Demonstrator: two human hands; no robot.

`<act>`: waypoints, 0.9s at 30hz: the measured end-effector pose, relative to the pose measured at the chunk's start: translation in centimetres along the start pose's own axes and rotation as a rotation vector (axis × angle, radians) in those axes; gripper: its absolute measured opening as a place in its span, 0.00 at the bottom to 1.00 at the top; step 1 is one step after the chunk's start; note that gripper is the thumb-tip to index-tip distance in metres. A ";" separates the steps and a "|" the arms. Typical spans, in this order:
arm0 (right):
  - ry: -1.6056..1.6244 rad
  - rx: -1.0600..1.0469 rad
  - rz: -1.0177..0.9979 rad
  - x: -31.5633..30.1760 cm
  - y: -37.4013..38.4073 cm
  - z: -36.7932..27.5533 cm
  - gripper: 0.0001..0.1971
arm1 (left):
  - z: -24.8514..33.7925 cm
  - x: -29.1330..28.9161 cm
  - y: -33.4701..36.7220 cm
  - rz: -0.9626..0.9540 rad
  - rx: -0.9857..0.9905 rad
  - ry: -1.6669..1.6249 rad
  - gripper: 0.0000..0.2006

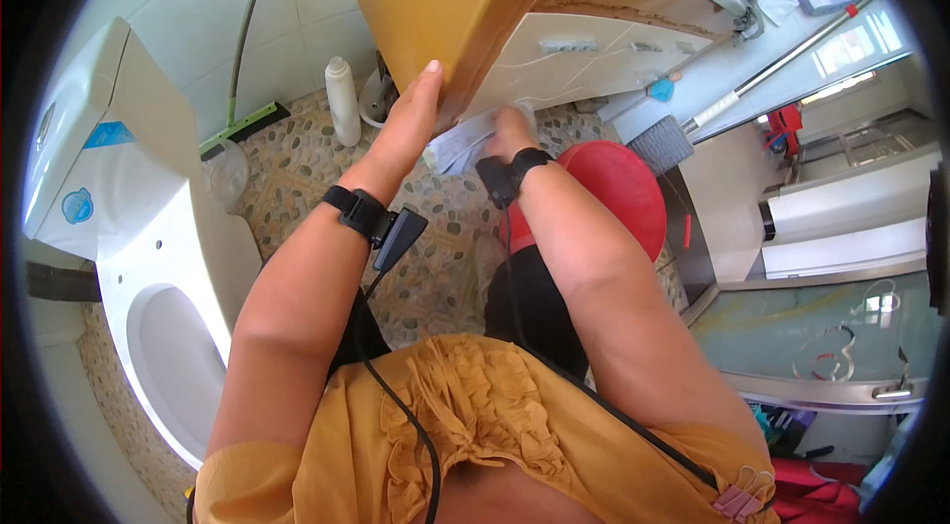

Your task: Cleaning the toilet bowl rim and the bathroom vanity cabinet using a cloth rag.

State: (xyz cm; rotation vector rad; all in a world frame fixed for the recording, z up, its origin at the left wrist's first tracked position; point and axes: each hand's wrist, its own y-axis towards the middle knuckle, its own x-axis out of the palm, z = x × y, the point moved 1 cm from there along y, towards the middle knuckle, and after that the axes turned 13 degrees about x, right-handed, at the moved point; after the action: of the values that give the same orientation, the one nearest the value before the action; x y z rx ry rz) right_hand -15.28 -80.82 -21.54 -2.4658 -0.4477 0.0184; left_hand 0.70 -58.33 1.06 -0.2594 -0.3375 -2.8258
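A yellow-brown cabinet (435, 0) with a white front panel (564, 59) stands ahead of me, its lower edge stained. My left hand (408, 128) lies with fingers stretched out along the cabinet's left corner and holds nothing. Low at the bottom of the front panel, my right hand (512, 133) grips a pale, crumpled cloth (458, 147). The cloth is against the cabinet's bottom edge, just above the pebble-patterned floor (416, 227). My right fingertips are partly hidden and slightly blurred.
A white toilet (178, 257) is at the left, with a green squeegee (247, 128) behind it. A white bottle (341, 100) stands beside the cabinet. By my right forearm sits a red bucket (623, 192); a flat mop (661, 145) leans beyond it.
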 end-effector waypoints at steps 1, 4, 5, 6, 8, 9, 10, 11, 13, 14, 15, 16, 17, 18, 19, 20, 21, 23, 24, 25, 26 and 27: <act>-0.171 -0.217 -0.046 -4.4 2.6 0.9 0.13 | 0.0 2.6 1.1 -0.049 0.025 -0.044 0.40; -0.317 -0.411 -0.153 -4.5 5.6 3.1 0.12 | 2.0 3.5 0.7 -0.110 0.067 -0.101 0.40; -0.309 -0.393 -0.185 -3.9 5.1 3.6 0.11 | 1.8 3.7 0.8 -0.111 0.060 -0.098 0.40; -0.313 -0.388 -0.215 -3.0 4.0 2.6 0.11 | 2.1 3.7 1.0 -0.104 0.055 -0.093 0.41; -0.313 -0.382 -0.227 -4.7 0.5 -0.3 0.11 | 1.9 5.8 2.5 -0.139 0.054 -0.116 0.41; -0.356 -0.272 -0.292 1.9 -3.2 1.2 0.11 | 0.1 2.3 1.7 -0.050 -0.010 0.007 0.40; -0.436 -0.176 -0.368 8.9 -8.8 1.0 0.12 | -0.7 -2.2 0.1 0.053 -0.062 0.115 0.39; -0.529 -0.103 -0.422 14.0 -15.8 -1.1 0.12 | -1.0 -5.8 -1.4 0.121 -0.074 0.140 0.39; -0.113 0.062 -0.427 12.6 -19.5 -5.2 0.13 | -0.6 -3.3 0.9 0.055 0.038 0.187 0.36; 0.317 0.241 -0.482 12.3 -20.9 -6.4 0.14 | -0.5 -2.3 1.5 0.033 0.049 0.170 0.36; 0.320 0.204 -0.497 11.5 -23.3 -8.0 0.14 | -0.1 -1.5 2.0 0.116 0.068 0.200 0.34; 0.320 0.196 -0.488 10.4 -23.1 -8.4 0.14 | 0.3 -1.1 2.2 0.209 0.082 0.236 0.32; 0.310 0.175 -0.548 9.9 -22.8 -8.8 0.15 | 0.7 -1.0 2.0 0.309 0.134 0.306 0.29; 0.299 0.146 -0.599 8.6 -22.8 -9.5 0.15 | 2.1 0.3 1.4 0.300 0.140 0.295 0.29; 0.307 0.137 -0.581 9.1 -25.0 -10.1 0.17 | 3.1 0.6 0.1 0.332 0.116 0.071 0.27; 0.303 0.149 -0.590 9.6 -25.4 -10.1 0.17 | 3.5 0.6 -0.8 0.363 0.094 -0.152 0.25; 0.182 0.000 -0.554 10.5 -26.2 -10.6 0.16 | 2.9 -0.1 -1.5 0.423 0.018 -0.312 0.23; -0.097 -0.355 -0.398 12.1 -28.5 -11.2 0.18 | 1.6 -0.3 -3.1 0.489 0.035 -0.271 0.23; -0.098 -0.353 -0.402 12.4 -29.6 -11.5 0.18 | 1.3 0.3 -4.1 0.527 0.050 -0.239 0.24; -0.437 -0.573 -0.235 11.3 -30.3 -12.2 0.18 | 4.8 2.6 -5.5 0.441 -0.181 -0.251 0.30; -0.778 -0.786 -0.091 11.8 -31.0 -12.4 0.19 | 5.4 2.0 -5.5 0.449 -0.177 -0.244 0.30; -0.853 -1.028 -0.120 12.3 -31.1 -12.5 0.21 | 5.2 1.5 -5.1 0.414 -0.386 -0.485 0.33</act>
State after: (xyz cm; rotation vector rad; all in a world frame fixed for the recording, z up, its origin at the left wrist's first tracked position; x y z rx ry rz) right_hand -11.93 -60.88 7.87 -3.3199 -1.1918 1.0576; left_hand -1.51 -52.60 5.35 -0.9793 0.1615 -2.3638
